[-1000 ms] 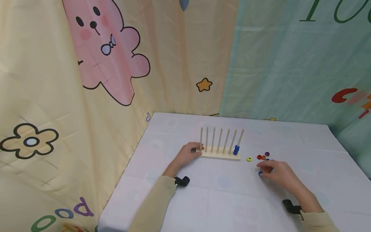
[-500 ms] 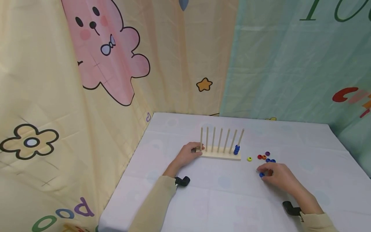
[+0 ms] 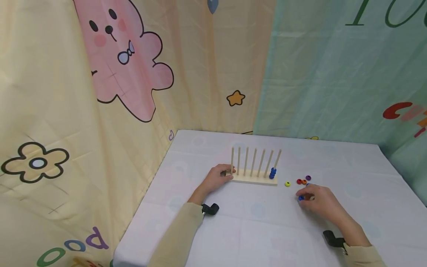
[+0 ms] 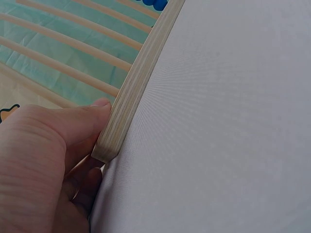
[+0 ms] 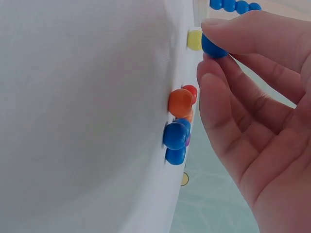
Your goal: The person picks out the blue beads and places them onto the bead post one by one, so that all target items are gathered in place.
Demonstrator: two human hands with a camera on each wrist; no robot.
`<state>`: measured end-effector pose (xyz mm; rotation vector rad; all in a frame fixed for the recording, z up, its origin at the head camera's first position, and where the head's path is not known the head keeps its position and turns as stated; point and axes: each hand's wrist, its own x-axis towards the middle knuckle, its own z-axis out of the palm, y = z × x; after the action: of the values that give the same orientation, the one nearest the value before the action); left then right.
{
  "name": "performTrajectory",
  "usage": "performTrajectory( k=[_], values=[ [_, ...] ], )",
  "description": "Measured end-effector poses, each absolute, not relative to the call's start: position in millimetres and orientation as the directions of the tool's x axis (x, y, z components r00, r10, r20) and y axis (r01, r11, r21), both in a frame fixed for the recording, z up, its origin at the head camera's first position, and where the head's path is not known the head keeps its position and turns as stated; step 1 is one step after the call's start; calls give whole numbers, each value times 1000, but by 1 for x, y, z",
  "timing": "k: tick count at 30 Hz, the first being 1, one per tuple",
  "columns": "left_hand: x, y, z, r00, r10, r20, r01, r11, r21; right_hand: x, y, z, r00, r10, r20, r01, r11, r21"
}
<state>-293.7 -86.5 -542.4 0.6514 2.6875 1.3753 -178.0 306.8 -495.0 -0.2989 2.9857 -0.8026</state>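
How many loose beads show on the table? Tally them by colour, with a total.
Blue beads: 3
Orange beads: 2
Red bead: 1
Yellow bead: 1
Purple bead: 1
Total: 8

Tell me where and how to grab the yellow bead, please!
I'd pinch the yellow bead by its near and far sides, thumb and finger coming from above. It's small and round and sits alone on the table, with the peg stand on its left and the red bead on its right, so front and back look freer.
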Motion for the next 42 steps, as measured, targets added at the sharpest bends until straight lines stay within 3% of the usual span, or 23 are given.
performTrajectory(
  k=[42],
  values=[
    [-292, -87, -540, -904, 394, 167, 362, 496, 790, -178, 290, -466, -964, -144, 223, -250, 770, -587]
  ],
)
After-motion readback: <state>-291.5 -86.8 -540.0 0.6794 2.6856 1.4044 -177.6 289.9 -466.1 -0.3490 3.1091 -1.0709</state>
